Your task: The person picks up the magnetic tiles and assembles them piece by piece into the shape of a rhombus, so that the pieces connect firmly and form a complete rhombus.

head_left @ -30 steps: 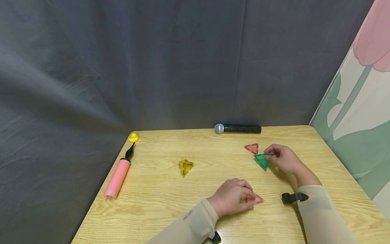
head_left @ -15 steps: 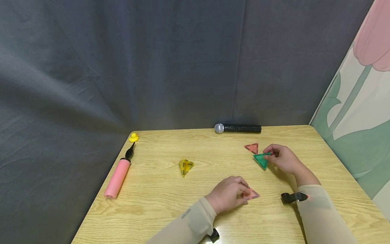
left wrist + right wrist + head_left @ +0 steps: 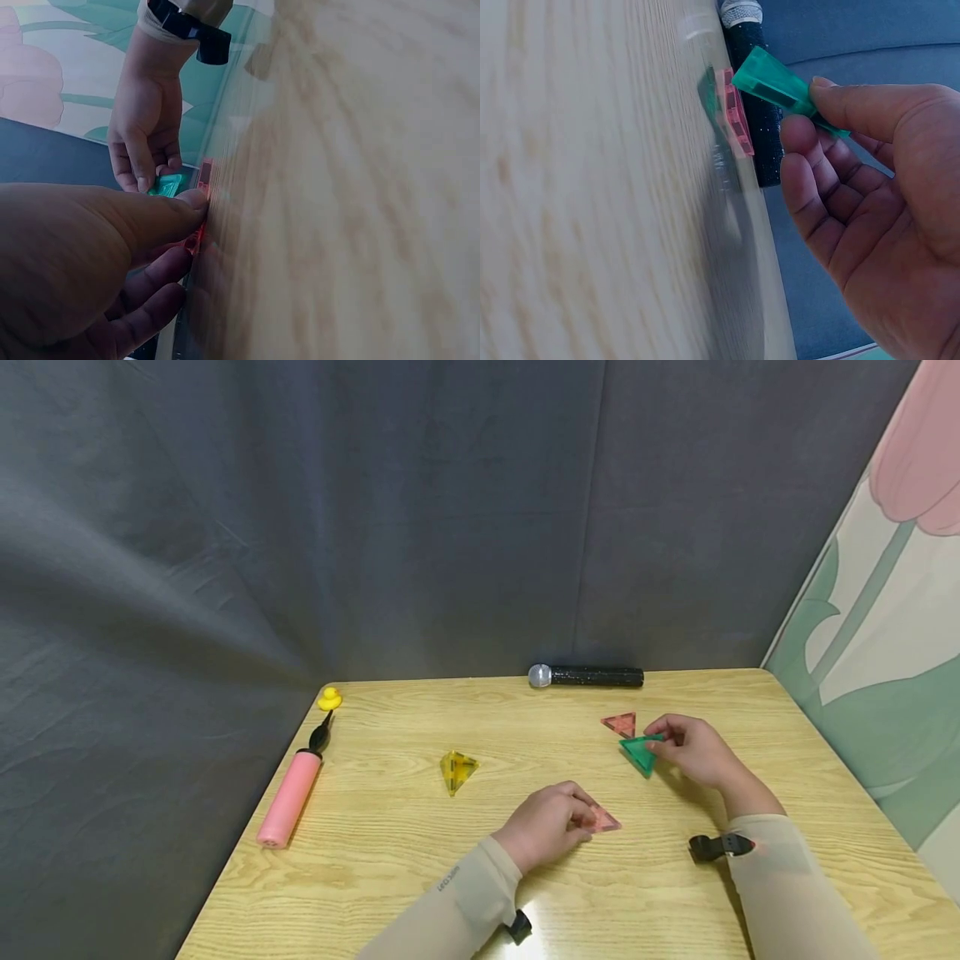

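My left hand [image 3: 546, 822] pinches a translucent red triangular tile [image 3: 602, 820] low at the tabletop, thumb on one face. In the left wrist view the tile [image 3: 203, 177] shows as a thin edge against the wood. Farther back on the right, my right hand [image 3: 696, 750] holds a green triangular tile [image 3: 639, 753] between thumb and fingers, raised above the table in the right wrist view. Just behind it a second red triangular tile [image 3: 622, 724] lies flat. To the left stands a yellow piece [image 3: 457, 772] made of joined triangular tiles.
A black microphone [image 3: 592, 677] with a silver head lies along the table's back edge. At the left edge are a pink hand pump [image 3: 291, 797] with a black nozzle and a yellow rubber duck [image 3: 329, 698]. A dark curtain [image 3: 450, 527] hangs behind the wooden table [image 3: 375, 893].
My left hand has slid leftward and slightly away from me with the red tile, showing more of it. My right hand has shifted a little left with the green tile.
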The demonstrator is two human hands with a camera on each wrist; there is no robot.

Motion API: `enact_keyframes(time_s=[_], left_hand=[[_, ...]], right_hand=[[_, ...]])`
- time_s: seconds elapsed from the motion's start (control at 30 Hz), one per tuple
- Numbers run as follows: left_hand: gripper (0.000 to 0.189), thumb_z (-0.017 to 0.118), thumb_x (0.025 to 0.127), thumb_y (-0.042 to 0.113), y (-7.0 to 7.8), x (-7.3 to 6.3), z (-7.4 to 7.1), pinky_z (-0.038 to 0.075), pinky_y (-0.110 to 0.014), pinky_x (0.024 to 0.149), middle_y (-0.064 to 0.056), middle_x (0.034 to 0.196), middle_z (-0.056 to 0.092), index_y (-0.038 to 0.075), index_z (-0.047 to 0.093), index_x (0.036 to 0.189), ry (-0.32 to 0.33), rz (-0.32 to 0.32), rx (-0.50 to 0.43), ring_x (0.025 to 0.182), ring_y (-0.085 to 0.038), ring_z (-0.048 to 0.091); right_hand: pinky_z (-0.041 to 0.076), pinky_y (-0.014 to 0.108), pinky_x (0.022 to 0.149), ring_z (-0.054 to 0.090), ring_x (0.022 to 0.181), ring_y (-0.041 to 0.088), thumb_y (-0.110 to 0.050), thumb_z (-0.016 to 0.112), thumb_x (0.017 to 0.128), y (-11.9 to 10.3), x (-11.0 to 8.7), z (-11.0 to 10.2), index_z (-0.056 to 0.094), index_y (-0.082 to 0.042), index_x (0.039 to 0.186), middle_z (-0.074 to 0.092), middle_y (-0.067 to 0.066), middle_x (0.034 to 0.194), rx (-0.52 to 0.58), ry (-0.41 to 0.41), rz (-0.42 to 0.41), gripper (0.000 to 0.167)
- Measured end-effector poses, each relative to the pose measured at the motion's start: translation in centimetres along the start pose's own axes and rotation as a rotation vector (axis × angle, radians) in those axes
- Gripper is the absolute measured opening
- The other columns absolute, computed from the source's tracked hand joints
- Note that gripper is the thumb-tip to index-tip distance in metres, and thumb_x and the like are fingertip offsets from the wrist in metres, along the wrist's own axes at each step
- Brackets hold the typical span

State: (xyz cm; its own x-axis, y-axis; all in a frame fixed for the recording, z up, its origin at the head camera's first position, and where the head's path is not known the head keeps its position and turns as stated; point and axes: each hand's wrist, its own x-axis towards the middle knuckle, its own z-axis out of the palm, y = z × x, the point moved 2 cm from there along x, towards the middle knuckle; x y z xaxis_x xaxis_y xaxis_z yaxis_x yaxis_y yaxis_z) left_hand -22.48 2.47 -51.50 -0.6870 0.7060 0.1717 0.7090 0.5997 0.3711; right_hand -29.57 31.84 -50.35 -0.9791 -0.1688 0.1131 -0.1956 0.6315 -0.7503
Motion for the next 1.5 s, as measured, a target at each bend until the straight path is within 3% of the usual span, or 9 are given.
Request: enact_keyframes(time_s=[0.53, 0.73, 0.97, 1.2, 1.5], left_hand=[[0.007, 0.080, 0.096, 0.024, -1.9, 0.2, -0.6, 0.046, -0.013, 0.098, 0.013, 0.122, 0.067, 0.023, 0.083, 0.102, 0.047, -0.075, -0.024, 0.113, 0.001, 0.061], [0.009, 0.080, 0.096, 0.022, -2.7, 0.1, -0.6, 0.047, -0.011, 0.092, 0.012, 0.124, 0.067, 0.020, 0.083, 0.104, 0.061, -0.116, -0.073, 0.108, 0.002, 0.061], [0.011, 0.075, 0.099, 0.017, -3.2, 0.0, -0.6, 0.047, -0.010, 0.092, 0.010, 0.122, 0.067, 0.018, 0.084, 0.104, 0.083, -0.081, -0.135, 0.112, 0.001, 0.060], [0.010, 0.077, 0.098, 0.021, -3.7, 0.0, -0.2, 0.047, -0.009, 0.091, 0.009, 0.121, 0.067, 0.017, 0.084, 0.105, 0.106, -0.096, -0.217, 0.109, 0.002, 0.061], [0.011, 0.078, 0.097, 0.020, -4.1, 0.1, -0.1, 0.049, -0.012, 0.092, 0.008, 0.121, 0.068, 0.015, 0.084, 0.106, 0.121, -0.092, -0.242, 0.109, 0.001, 0.061]], right_hand=[[0.051, 0.028, 0.064, 0.057, 0.081, 0.020, -0.010, 0.071, 0.101, -1.4, 0.1, 0.9, 0.072, -0.004, 0.119, 0.067, 0.009, 0.097, 0.006, -0.008, -0.023, 0.019], [0.054, 0.028, 0.067, 0.063, 0.083, 0.021, -0.006, 0.071, 0.100, -2.2, 0.3, 1.3, 0.073, -0.003, 0.117, 0.070, 0.008, 0.096, 0.007, -0.013, -0.053, 0.017], [0.055, 0.028, 0.067, 0.064, 0.086, 0.022, -0.007, 0.071, 0.100, -3.0, 0.4, 2.0, 0.072, -0.003, 0.120, 0.071, 0.008, 0.099, 0.013, -0.028, -0.062, 0.020], [0.053, 0.028, 0.067, 0.061, 0.085, 0.024, -0.003, 0.073, 0.098, -3.5, 0.5, 2.6, 0.072, -0.002, 0.116, 0.068, 0.008, 0.098, 0.023, -0.028, -0.080, 0.019], [0.054, 0.028, 0.068, 0.062, 0.083, 0.022, -0.003, 0.076, 0.096, -4.0, 0.7, 3.4, 0.073, -0.007, 0.108, 0.067, 0.006, 0.095, 0.021, -0.033, -0.088, 0.014]])
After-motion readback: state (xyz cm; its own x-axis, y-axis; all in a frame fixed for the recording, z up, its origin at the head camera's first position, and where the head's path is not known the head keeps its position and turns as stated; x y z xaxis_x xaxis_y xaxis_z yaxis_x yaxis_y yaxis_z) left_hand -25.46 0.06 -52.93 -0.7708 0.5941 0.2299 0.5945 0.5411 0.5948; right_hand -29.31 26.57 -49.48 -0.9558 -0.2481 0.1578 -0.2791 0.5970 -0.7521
